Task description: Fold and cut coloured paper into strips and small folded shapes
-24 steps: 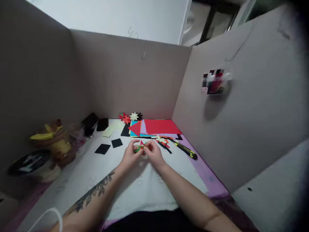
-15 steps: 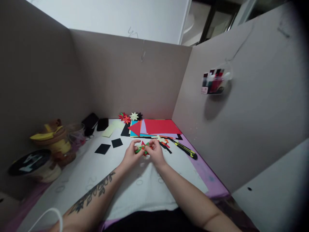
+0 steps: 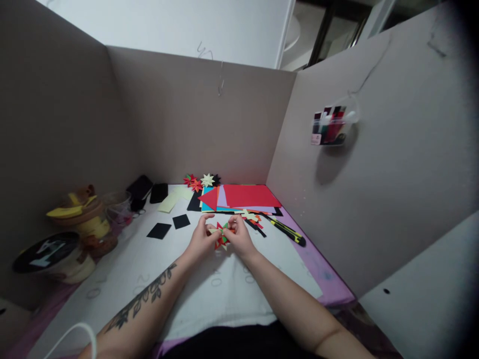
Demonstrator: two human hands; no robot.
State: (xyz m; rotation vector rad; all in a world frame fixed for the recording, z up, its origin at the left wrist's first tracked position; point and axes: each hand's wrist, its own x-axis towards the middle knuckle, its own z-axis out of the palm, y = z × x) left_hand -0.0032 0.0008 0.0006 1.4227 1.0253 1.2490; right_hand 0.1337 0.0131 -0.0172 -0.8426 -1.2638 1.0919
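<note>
Red, green + pale folded-paper star [image 3: 222, 239] sits betw. my L hand [image 3: 201, 238] on its left and R hand [image 3: 241, 237] on its right, above the white sheet [image 3: 209, 304]; can't tell if it touches. Roughly round, pts radiating, so no clear long axis; neither hand nearer, both in contact. Both half-curled: each thumb pressed to near face, tips close together, fingers bent round the far side, partly hidden, so exact grip there n/a. Loose strips [image 3: 256, 224] just right of R hand, cutter [image 3: 286, 232] farther right. Vs. 0.5 s ago: star turned approx. toward me, more red + pale pts showing below thumbs, less green at left; hands approx. same place.
</note>
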